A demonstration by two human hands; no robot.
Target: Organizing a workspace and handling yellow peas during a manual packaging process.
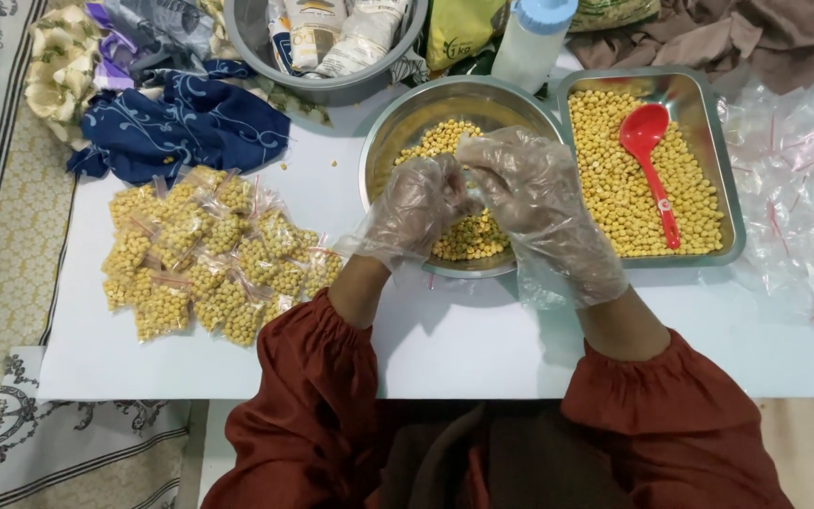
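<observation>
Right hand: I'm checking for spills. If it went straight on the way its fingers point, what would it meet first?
The right hand points up-left, so it would probably first meet the left hand over the round bowl of yellow beads; depth is unclear.

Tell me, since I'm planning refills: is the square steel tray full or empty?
Full: yellow chickpeas cover the tray floor, red spoon lying on top.

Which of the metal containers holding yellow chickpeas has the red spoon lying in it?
The rectangular steel tray on the right holds the red spoon. The round steel bowl beside it, under the gloved hands, has no spoon.
</observation>
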